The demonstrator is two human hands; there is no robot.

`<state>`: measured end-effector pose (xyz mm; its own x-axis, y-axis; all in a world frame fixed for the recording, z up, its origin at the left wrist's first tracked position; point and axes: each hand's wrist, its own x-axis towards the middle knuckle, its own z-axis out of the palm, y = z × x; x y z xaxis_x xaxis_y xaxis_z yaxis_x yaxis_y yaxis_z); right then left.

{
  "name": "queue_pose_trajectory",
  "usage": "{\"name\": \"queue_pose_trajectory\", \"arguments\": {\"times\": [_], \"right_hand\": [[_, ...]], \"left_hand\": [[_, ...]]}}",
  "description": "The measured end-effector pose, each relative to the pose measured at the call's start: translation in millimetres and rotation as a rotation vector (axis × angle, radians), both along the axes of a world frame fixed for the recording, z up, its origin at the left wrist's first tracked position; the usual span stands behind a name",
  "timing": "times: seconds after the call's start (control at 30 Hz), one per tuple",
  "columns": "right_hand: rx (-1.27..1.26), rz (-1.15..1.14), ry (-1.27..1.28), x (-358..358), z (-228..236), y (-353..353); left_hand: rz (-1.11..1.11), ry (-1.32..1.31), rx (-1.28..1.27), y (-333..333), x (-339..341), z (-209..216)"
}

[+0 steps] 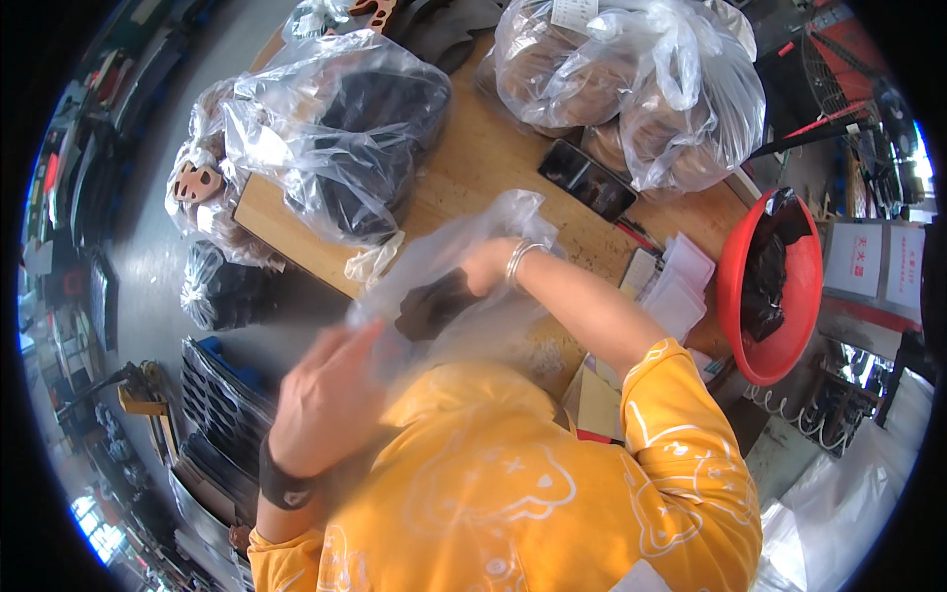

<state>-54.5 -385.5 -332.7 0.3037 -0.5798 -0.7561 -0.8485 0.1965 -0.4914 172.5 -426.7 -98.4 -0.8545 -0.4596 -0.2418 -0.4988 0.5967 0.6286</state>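
In front of my chest lies a clear plastic bag, crumpled, with a flat black piece showing in its middle. My right hand, a bracelet at its wrist, is closed at the upper end of the black piece, with the film around it. Whether the fingers are inside the bag or over it, I cannot make out. Near the bag's lower left edge is my left hand, a dark band on its wrist. Motion smears its fingers, so I cannot see whether they grip the film.
On the wooden table stand a clear bag of black pieces and knotted bags of brown pieces. A dark phone lies near them. A red basin with black film is at the right; stacked black pieces are at the left.
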Motion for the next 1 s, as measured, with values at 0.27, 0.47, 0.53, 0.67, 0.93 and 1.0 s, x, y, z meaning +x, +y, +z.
{"name": "queue_pose_trajectory", "arguments": {"times": [0.27,0.47,0.53,0.67,0.93,1.0], "right_hand": [[-0.113,-0.162,-0.094,-5.0,9.0,19.9],[-0.031,-0.218,-0.262,-18.7,15.0,10.2],[0.012,-0.207,-0.199,-18.0,17.1,5.6],[-0.268,-0.288,0.030,-14.2,16.7,14.0],[-0.278,-0.611,0.057,-33.7,-1.1,91.2],[-0.303,-0.515,0.147,-37.0,-1.2,101.3]], "left_hand": [[-0.353,-0.294,0.156,7.4,-95.3,-51.0],[-0.100,-0.420,-0.054,-16.8,-75.5,-184.9],[-0.030,-0.386,-0.070,-23.8,-68.3,-207.1],[0.032,-0.519,-0.189,-26.9,-70.2,-223.4],[-0.058,-0.681,-0.096,-18.7,-78.9,-239.2],[-0.188,-0.575,-0.243,-17.0,-77.4,-247.9]]}}
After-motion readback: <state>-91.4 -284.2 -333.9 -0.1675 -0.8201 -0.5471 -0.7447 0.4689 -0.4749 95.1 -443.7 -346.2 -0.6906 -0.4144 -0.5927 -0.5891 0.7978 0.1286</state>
